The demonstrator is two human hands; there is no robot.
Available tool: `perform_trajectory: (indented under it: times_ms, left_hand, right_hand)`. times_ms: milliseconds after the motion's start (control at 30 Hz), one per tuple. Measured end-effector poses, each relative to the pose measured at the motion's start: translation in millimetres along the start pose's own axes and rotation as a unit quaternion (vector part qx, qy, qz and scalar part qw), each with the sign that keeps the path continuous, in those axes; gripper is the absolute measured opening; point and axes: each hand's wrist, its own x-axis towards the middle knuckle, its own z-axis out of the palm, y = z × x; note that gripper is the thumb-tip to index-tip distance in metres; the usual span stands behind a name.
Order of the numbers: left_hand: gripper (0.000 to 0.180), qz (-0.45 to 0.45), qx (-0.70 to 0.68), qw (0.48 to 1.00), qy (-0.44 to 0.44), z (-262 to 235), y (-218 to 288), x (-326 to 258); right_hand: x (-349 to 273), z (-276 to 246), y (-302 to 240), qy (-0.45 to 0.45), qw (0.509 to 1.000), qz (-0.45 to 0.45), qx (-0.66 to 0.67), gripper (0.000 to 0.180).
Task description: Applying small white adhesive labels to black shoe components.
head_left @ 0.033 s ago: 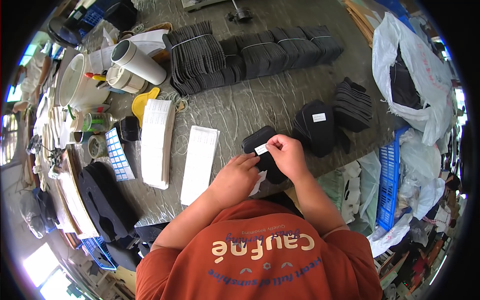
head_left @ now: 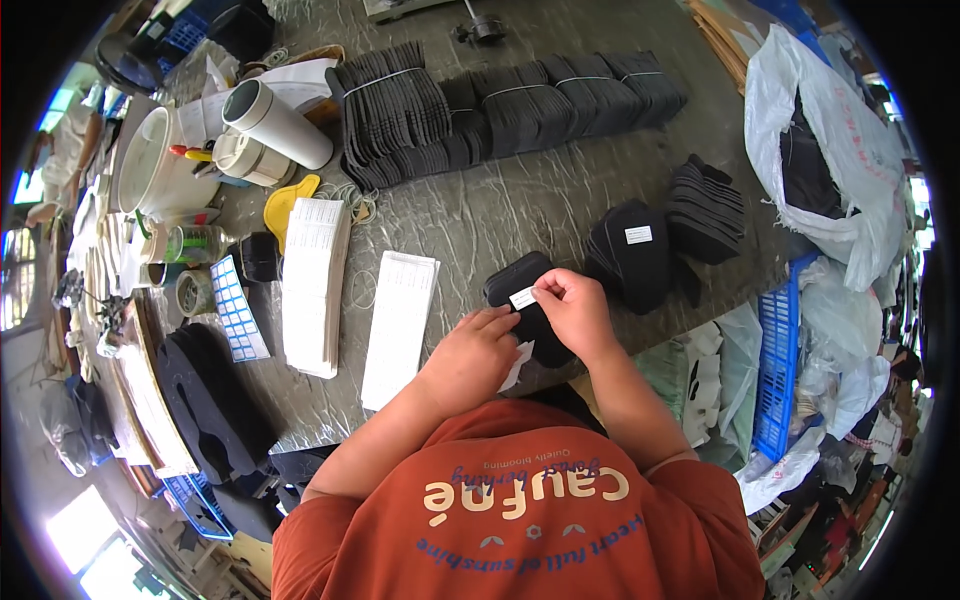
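A black insole-shaped pad (head_left: 515,278) lies at the table's near edge, in front of me. On its upper face is a small white label (head_left: 522,298), pinched at its right end by the thumb and forefinger of my right hand (head_left: 575,310). My left hand (head_left: 472,355) rests against the pad's left side, its bent fingertips close to the label. From under that hand a white paper strip (head_left: 518,366) sticks out, apparently held in its fingers; the grip itself is hidden. Just right of my hands sits a fanned black stack (head_left: 625,270) with a similar label on top.
Another fanned black stack (head_left: 705,210) lies farther right. Banded black bundles (head_left: 530,105) line the back. To the left are two stacks of label sheets (head_left: 398,315) (head_left: 315,285), a blue-and-white sheet (head_left: 238,310) and a white tumbler (head_left: 280,125). A blue crate (head_left: 775,370) stands beyond the right edge.
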Motion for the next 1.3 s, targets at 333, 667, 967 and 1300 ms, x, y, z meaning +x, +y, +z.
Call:
perform_trajectory:
  times_ms: [333,667,967,1300]
  left_hand:
    - [0.016,0.034,0.049,0.998,-0.015,1,1,10]
    - [0.015,0.01,0.103,0.992,-0.077,-1,4,25]
    - [0.013,-0.001,-0.005,0.999,-0.047,-1,-7,1]
    - [0.015,-0.165,-0.243,0.951,0.095,-7,-8,9]
  right_hand:
    - [1,3,-1,0.03,0.999,-0.032,-0.026,0.013]
    - [4,-1,-10,0.125,0.971,-0.066,-0.191,0.029]
    - [16,-34,-16,0.063,0.992,-0.047,-0.101,0.016]
    - [2,-78,-39,0.101,0.966,-0.142,-0.193,0.012]
